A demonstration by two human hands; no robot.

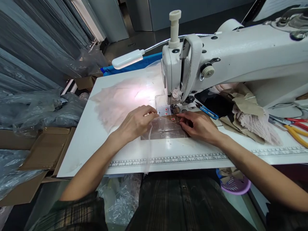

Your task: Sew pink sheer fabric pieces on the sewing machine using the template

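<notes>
My left hand (139, 121) is closed, thumb and fingertips pinching the edge of a thin sheer fabric (148, 150) that hangs down over the table's front edge. My right hand (197, 124) lies just right of the presser foot (172, 109), its fingers curled and pressed onto the sheer fabric there; the exact grip is partly hidden. Beneath both hands is a brown, shiny plate (166, 133) on the table. The white sewing machine (178, 67) stands above, its needle area between my hands. More pale pink sheer fabric (120, 99) spreads behind my left hand.
A white lamp (128, 59) shines on the table (81, 150). At right lie a blue thread snipper (207, 110), crumpled brown paper (250, 107) with ruffled fabric, and scissors (297, 133). Cardboard boxes (48, 147) and plastic-wrapped goods stand left. A purple basket (237, 187) sits below the table.
</notes>
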